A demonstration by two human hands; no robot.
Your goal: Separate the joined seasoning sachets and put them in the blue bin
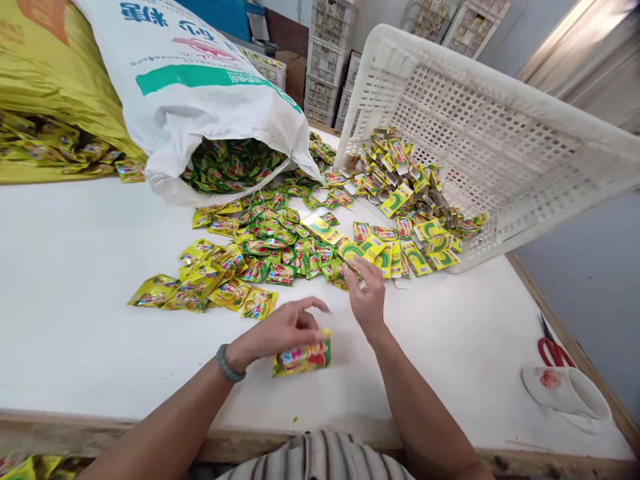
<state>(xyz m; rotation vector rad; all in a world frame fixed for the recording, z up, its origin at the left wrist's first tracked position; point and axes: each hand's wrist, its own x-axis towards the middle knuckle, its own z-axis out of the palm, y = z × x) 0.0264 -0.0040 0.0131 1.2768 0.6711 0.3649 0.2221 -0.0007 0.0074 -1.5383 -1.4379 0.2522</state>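
The left hand (285, 330) has its grip closed on a small stack of glossy foil sachets (302, 358) (flat rectangles, green and yellow), long axis lying left to right, low over the smooth white bench (75, 320). The right hand (367, 297) reaches with a narrow grip into the loose crinkly packet pile (280, 247). A tipped perforated plastic crate (480, 140) spills flat cardboard packs; a woven sack (200, 87) lies open.

A white sack (200, 80) lies open beside a tipped white crate (500, 133), red scissors (553, 350) near the table's (75, 333) edge
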